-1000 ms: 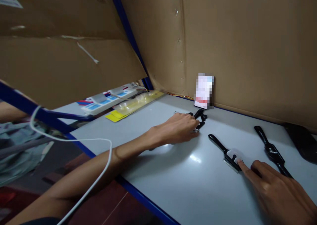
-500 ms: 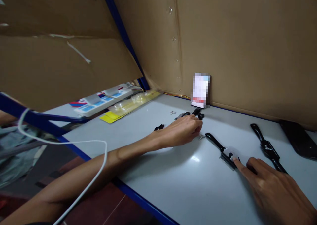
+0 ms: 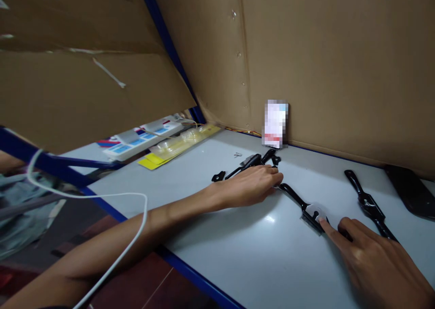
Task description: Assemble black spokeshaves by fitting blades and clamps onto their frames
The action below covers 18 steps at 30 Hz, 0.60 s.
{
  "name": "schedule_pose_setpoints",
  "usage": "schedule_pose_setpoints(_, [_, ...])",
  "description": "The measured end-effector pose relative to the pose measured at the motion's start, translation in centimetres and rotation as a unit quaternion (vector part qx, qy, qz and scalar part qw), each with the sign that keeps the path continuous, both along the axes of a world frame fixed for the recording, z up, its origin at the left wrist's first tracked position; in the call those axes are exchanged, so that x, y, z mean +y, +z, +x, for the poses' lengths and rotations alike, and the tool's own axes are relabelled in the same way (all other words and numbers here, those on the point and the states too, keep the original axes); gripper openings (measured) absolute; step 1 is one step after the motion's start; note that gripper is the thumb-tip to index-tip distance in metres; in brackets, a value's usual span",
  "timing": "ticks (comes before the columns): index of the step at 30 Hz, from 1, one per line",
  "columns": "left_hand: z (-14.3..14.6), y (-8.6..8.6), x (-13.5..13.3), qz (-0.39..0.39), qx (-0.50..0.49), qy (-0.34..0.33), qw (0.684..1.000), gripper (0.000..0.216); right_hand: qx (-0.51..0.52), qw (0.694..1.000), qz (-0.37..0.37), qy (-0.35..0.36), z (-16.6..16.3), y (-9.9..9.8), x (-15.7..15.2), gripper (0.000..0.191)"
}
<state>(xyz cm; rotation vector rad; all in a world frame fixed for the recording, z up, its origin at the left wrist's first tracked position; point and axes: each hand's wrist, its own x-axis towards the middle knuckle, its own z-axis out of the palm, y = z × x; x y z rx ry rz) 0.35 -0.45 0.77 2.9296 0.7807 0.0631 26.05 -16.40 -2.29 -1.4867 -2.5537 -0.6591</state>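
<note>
Fingers bent and pressed together, my left hand (image 3: 260,182) is down on the tabletop by the tip of a black spokeshave's handle. Its fingertips cover the spot of a small silver wing screw, now mostly hidden. My right hand (image 3: 374,259) is closed around the near end of that spokeshave (image 3: 311,216). Its index finger presses a pale, slotted blade against the tool's body. Just beyond my left hand lie another black spokeshave (image 3: 253,161), a small black cap plate (image 3: 218,176) and a silver wing screw (image 3: 237,155).
Another spokeshave (image 3: 367,202) lies at the right, beside a dark phone-like slab (image 3: 409,191). A phone (image 3: 274,124) leans on the cardboard wall (image 3: 322,64). Yellow-backed blister packaging (image 3: 183,141) and a white power strip (image 3: 142,140) lie at the left. A white cable (image 3: 144,209) crosses my left forearm.
My left hand has moved down and slightly right, off the far spokeshave and onto the wing screw, uncovering more of the parts behind. My right hand stays on the near spokeshave.
</note>
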Motion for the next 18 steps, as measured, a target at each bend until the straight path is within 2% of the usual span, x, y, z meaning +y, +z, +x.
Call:
schedule_pose_setpoints(6, [0.3,-0.3,0.5,0.028,-0.022,-0.009,0.999,0.021,-0.006,1.000,0.014,0.008,0.4,-0.5,-0.2,0.068])
schedule_pose_setpoints(10, [0.7,0.3,-0.9,0.023,-0.058,0.004,0.998,0.020,0.004,0.999,0.037,0.000,-0.4,-0.6,-0.4,0.067])
schedule_pose_setpoints(15, [1.5,-0.1,-4.0,-0.042,-0.100,-0.081,0.991,0.015,0.034,0.998,0.031,0.046,-1.7,-0.2,-0.3,0.065])
schedule_pose_setpoints(18, [1.8,-0.6,-4.9,-0.051,-0.116,-0.094,0.987,0.018,0.032,0.997,0.039,0.058,-2.1,-0.2,-0.2,0.063])
